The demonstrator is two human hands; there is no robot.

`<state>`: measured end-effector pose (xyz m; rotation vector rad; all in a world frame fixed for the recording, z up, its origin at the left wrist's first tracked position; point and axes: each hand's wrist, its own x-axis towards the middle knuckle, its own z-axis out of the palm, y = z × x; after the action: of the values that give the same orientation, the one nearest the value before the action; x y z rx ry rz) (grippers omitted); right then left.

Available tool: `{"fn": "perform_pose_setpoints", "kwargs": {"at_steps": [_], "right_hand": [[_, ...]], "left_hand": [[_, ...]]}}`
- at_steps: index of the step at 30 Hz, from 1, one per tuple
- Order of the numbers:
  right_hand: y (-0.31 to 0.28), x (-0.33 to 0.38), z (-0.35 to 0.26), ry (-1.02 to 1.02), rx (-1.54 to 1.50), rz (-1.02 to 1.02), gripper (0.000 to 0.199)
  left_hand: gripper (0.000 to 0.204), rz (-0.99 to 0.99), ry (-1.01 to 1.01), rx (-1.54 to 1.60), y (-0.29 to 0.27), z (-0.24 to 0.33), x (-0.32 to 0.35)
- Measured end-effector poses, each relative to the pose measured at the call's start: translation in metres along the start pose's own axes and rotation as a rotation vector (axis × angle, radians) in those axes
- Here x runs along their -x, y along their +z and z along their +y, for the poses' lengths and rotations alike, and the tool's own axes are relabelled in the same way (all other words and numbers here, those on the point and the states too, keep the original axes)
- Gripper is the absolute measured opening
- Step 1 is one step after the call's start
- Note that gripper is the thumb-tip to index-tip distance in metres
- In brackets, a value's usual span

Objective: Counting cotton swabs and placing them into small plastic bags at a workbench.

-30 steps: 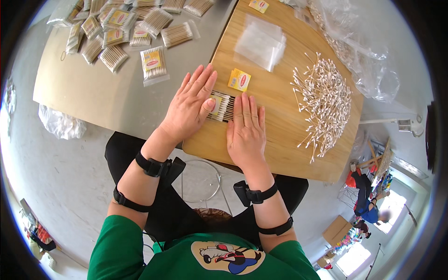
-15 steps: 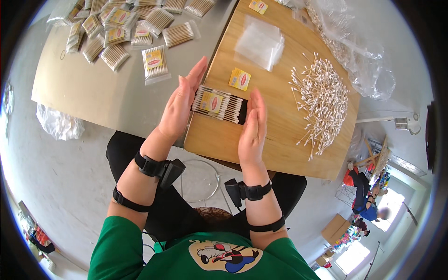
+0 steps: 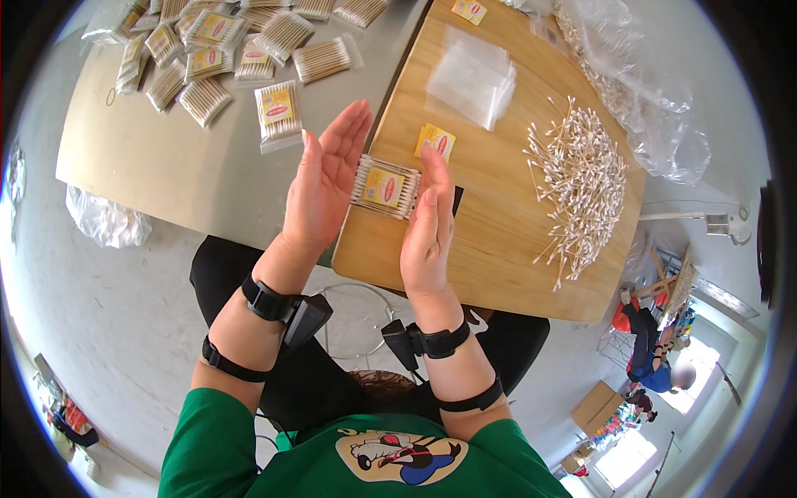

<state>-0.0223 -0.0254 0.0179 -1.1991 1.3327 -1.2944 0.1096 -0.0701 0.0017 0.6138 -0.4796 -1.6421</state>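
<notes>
A flat row of cotton swabs (image 3: 409, 192) lies near the wooden table's left edge, with a yellow label card (image 3: 383, 186) on top. Along the row's left end stands my left hand (image 3: 320, 187), palm inward and fingers stretched. My right hand (image 3: 428, 232) faces it from the other end, its straight fingers against or very close to the swab tips. Behind that hand a black flat piece (image 3: 457, 199) shows only in part. Just beyond the row sits a small stack of yellow cards (image 3: 436, 141).
A loose heap of cotton swabs (image 3: 581, 187) spreads on the right. Clear plastic bags (image 3: 473, 79) lie at the back, beside a large crumpled plastic sack (image 3: 639, 100). Filled swab packets (image 3: 278, 112) cover the metal table's far part. A person (image 3: 652, 357) is in the right background.
My right hand has moved left toward my left hand. The swabs between them have drawn into a narrower, tighter row, and the black piece now shows beyond my right hand.
</notes>
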Motion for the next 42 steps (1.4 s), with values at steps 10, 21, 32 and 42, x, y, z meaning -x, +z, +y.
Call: {"fn": "perform_pose_setpoints", "kwargs": {"at_steps": [10, 21, 32, 42], "right_hand": [[0.010, 0.001, 0.003, -0.014, -0.043, 0.033, 0.049], [-0.034, 0.024, 0.008, -0.263, 0.357, 0.258, 0.037], [-0.316, 0.095, 0.029, 0.043, 0.913, 0.675, 0.018], [-0.186, 0.049, 0.029, -0.296, 0.976, 0.360, 0.009]], "left_hand": [[0.068, -0.002, 0.023, -0.097, 0.004, 0.002, 0.005], [0.057, -0.148, 0.129, -0.473, 0.013, -0.025, 0.020], [0.032, -0.240, 0.349, -1.036, 0.037, -0.067, 0.057], [0.048, -0.366, 0.550, -1.668, 0.080, -0.122, 0.061]]}}
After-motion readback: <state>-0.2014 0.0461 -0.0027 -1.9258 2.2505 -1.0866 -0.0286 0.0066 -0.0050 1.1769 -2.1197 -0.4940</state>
